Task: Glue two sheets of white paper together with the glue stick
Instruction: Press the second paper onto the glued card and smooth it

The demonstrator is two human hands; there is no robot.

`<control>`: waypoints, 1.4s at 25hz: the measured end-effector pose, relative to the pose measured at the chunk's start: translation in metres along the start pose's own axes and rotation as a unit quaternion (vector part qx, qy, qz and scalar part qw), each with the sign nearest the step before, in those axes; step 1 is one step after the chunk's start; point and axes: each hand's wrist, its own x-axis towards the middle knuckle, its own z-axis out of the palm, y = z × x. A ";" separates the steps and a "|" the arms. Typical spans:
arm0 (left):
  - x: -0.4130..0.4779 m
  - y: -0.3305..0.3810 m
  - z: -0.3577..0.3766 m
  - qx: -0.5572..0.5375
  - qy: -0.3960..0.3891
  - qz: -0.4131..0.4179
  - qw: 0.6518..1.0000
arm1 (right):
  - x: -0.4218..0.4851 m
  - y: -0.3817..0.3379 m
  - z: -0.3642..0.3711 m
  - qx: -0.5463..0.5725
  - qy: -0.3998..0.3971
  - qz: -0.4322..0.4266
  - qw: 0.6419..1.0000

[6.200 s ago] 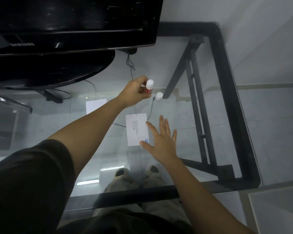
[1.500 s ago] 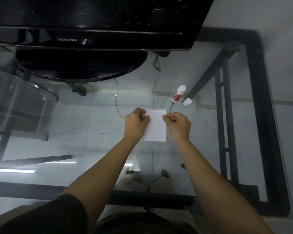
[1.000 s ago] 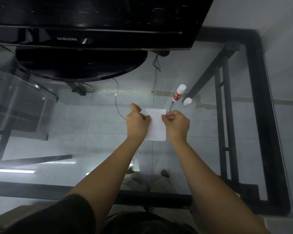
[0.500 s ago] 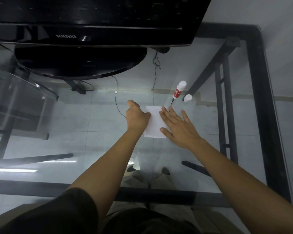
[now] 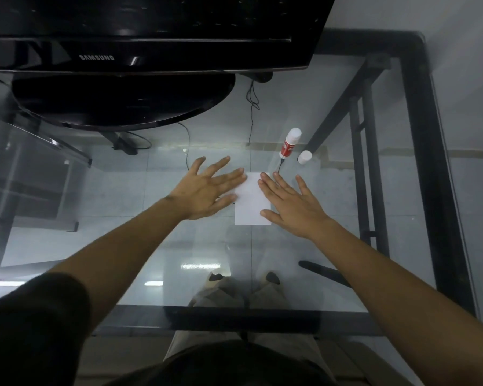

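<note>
A small white paper (image 5: 251, 203) lies flat on the glass table (image 5: 332, 246); only one sheet shows from above. My left hand (image 5: 207, 189) is spread flat at the paper's left edge, fingertips on it. My right hand (image 5: 292, 203) lies flat with fingers apart over the paper's right edge. Both hands hold nothing. The red and white glue stick (image 5: 289, 142) stands uncapped just beyond the paper to the right. Its white cap (image 5: 304, 157) rests beside it.
A black Samsung monitor (image 5: 151, 32) and its round base (image 5: 123, 98) fill the far left of the table. Thin black cables (image 5: 252, 107) run behind the paper. The table's black frame (image 5: 427, 162) runs along the right and near edges.
Both hands had pinched the paper's upper corners; they have let go and now lie open and flat on it. The glue stick and cap have not moved.
</note>
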 end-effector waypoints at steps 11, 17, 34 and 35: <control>-0.056 0.020 0.013 0.057 -0.033 0.172 0.983 | -0.001 -0.003 -0.003 0.001 -0.015 0.005 1.000; -0.020 0.057 0.020 -0.148 -0.001 -0.130 0.980 | -0.002 -0.003 -0.002 -0.007 -0.010 0.008 1.000; -0.017 0.065 0.037 -0.074 0.030 -0.160 0.984 | -0.050 -0.036 0.018 -0.051 0.028 -0.004 0.998; -0.016 0.066 0.036 -0.075 0.030 -0.159 0.984 | -0.052 -0.033 0.017 -0.049 0.029 0.006 0.998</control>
